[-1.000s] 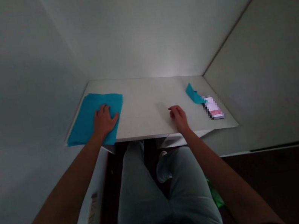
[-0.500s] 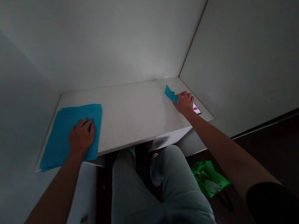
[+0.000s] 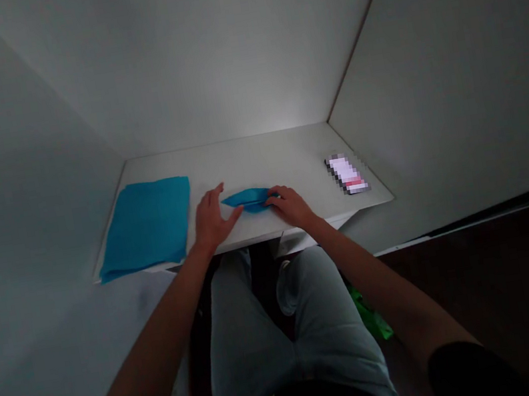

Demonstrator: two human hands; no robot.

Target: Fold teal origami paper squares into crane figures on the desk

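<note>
A small folded piece of blue paper [image 3: 250, 197] lies at the middle of the white desk, long and pointed at its left end. My right hand [image 3: 290, 206] grips its right end between thumb and fingers. At the left end, my left hand [image 3: 214, 218] is open, thumb and fingers spread apart, with the thumb tip close to the paper's lower edge; whether it touches I cannot tell. To the left of that hand lies a stack of large blue sheets [image 3: 149, 220], with no hand on it.
The white desk [image 3: 218, 165] stands against walls at the back and both sides. A phone [image 3: 346, 174] with a lit, blurred screen lies at its right. On the floor below my right arm is a green plastic bag [image 3: 373, 315], partly hidden.
My left hand has left the blue stack and moved right to the desk's middle. My right hand has brought the folded paper left from beside the phone, which is now uncovered.
</note>
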